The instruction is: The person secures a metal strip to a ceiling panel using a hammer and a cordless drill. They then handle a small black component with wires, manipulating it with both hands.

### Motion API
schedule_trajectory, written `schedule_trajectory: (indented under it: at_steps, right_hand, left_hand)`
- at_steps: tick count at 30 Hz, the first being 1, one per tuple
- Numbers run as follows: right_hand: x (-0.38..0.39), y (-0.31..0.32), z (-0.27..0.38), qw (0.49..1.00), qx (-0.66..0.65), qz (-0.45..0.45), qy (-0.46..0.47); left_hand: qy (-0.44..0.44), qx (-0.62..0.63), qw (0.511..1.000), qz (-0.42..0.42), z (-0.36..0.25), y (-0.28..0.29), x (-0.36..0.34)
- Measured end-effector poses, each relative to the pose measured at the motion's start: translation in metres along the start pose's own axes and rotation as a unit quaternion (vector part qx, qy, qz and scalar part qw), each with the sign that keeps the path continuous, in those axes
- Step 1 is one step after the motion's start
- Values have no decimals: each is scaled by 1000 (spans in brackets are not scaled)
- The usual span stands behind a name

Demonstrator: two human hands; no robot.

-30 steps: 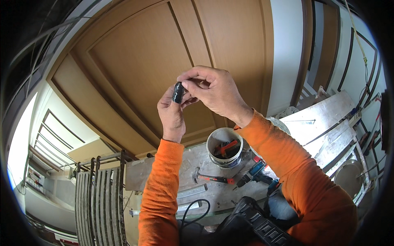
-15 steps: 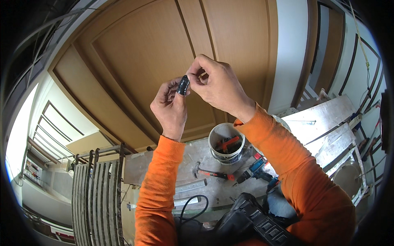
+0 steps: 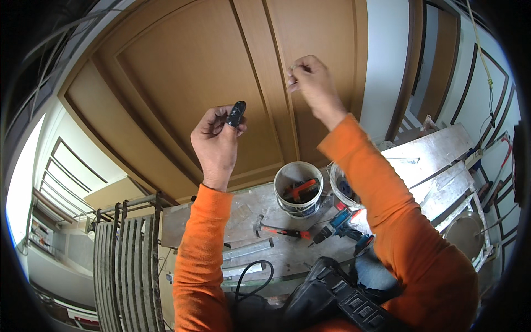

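Observation:
My left hand (image 3: 215,144) is raised in front of a brown panelled wooden surface (image 3: 171,88), fingers curled. A glossy black, tape-like wrap (image 3: 235,113) covers the top of its thumb; whether the fingers hold anything behind it is hidden. My right hand (image 3: 312,86), higher and to the right, is blurred, with thumb and fingers drawn together at a small thing I cannot make out.
Below lie a white bucket (image 3: 279,180) of tools, a second bucket (image 3: 337,191), a hammer (image 3: 285,232), a blue drill (image 3: 337,224) and metal lengths (image 3: 249,249) on a grimy board (image 3: 180,221). Slatted metal frames (image 3: 124,265) stand left; pale boards (image 3: 420,144) lie right.
My right hand has pulled away from the black wrap on my left thumb, moving up and right. My left hand has shifted slightly left and up.

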State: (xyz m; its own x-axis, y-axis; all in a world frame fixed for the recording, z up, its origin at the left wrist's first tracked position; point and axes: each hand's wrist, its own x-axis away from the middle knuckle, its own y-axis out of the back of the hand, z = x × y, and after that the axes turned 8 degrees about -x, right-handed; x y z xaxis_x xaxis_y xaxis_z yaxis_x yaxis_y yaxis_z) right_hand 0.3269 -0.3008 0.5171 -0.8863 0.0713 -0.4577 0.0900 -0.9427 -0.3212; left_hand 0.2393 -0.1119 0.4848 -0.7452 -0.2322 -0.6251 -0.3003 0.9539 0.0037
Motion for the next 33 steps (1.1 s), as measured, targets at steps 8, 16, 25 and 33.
schedule_trajectory:
  at_steps: [8, 16, 25, 33]
  right_hand:
    - [26, -12, 5, 943, 80, 250, 205]
    - [52, -33, 21, 967, 57, 230, 95]
    - [76, -63, 13, 913, 168, 177, 326]
    - [83, -69, 21, 932, 170, 172, 272]
  left_hand:
    - [126, 247, 947, 161, 10, 19, -11]
    - [225, 537, 787, 202, 3, 4, 0]
    - [233, 587, 748, 205, 1, 4, 9]
    - [179, 529, 792, 248, -2, -1, 11]
